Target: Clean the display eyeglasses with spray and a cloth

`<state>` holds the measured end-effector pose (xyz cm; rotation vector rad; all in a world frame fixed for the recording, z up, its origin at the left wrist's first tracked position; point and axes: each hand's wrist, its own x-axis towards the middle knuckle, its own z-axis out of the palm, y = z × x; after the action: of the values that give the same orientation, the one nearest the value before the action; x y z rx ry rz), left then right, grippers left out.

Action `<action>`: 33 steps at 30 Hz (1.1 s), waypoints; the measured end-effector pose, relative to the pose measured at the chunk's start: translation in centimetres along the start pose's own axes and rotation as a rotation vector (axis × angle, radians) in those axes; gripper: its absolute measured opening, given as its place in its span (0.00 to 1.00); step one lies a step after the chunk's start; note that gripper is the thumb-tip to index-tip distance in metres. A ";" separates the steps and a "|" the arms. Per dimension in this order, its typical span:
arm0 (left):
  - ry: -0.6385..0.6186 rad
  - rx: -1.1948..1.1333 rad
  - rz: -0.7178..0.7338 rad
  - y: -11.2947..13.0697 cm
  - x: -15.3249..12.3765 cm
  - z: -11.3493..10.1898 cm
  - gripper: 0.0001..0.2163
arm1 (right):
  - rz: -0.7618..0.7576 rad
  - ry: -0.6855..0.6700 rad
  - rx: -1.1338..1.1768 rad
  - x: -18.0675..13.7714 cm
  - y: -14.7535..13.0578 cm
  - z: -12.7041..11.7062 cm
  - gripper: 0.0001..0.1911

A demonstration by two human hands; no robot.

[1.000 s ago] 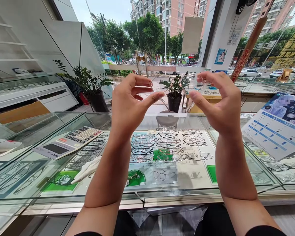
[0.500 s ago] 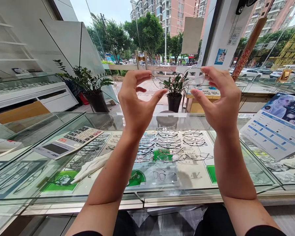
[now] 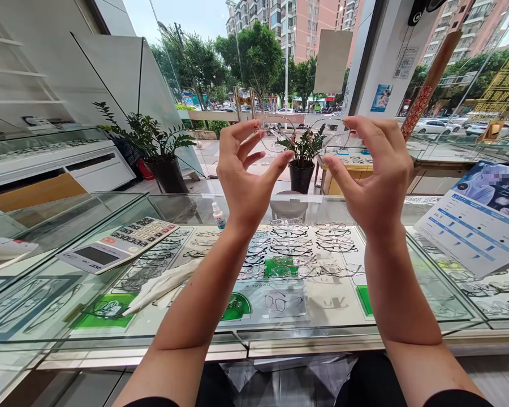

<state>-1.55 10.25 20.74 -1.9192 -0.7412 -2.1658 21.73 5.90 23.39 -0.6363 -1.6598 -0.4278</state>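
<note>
A pair of thin-rimmed eyeglasses [image 3: 275, 117] is held up at eye level, its two clear round lenses side by side against the window view. At its left end, the fingers of my left hand [image 3: 248, 175] grip the frame, the thumb stretched below the lens. My right hand [image 3: 377, 169] pinches the opposite end, its thumb lying under the right lens. The temples are hard to make out. Both forearms reach over the glass display counter [image 3: 335, 206].
Several rows of eyeglasses [image 3: 290, 247] lie inside the counter. On its top are a calculator [image 3: 119, 246], a white cloth [image 3: 165, 285], a small spray bottle [image 3: 218, 216] and a printed leaflet [image 3: 475, 217]. Potted plants [image 3: 301, 175] stand beyond it.
My left hand has shifted slightly right, and my right hand slightly left, with the eyeglasses still between them. The spray bottle now shows beside my left wrist.
</note>
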 end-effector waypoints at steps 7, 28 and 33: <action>0.050 0.031 0.006 0.4 -0.1 -0.1 0.32 | -0.012 -0.018 -0.018 -0.1 0.6 0.2 0.24; 0.110 0.045 -0.049 1.3 -0.5 -0.2 0.33 | 0.148 -0.130 0.107 0.0 0.6 0.0 0.26; 0.122 0.064 -0.024 1.1 -0.4 0.0 0.32 | 0.148 -0.110 0.089 0.1 0.4 -0.1 0.24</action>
<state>-1.04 9.21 20.64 -1.7385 -0.8045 -2.2220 22.07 6.18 23.48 -0.7211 -1.7127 -0.2139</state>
